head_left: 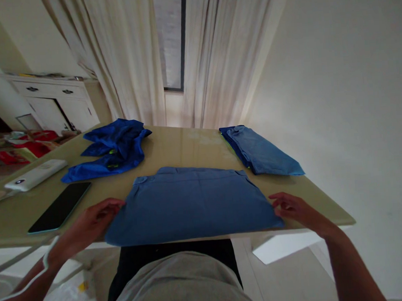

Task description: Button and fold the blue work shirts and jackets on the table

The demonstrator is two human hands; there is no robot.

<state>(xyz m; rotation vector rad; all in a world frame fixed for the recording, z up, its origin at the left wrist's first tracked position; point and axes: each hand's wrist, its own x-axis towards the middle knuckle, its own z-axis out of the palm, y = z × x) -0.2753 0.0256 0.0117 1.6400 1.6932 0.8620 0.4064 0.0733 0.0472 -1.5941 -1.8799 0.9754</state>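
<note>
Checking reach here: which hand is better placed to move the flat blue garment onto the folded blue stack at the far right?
Right, probably. The right hand touches the flat blue garment on the folded blue stack's side; the left hand is opposite.

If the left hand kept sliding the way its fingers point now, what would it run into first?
The left hand points right, its fingertips already at the edge of the folded blue garment, so it would likely meet that cloth first.
</note>
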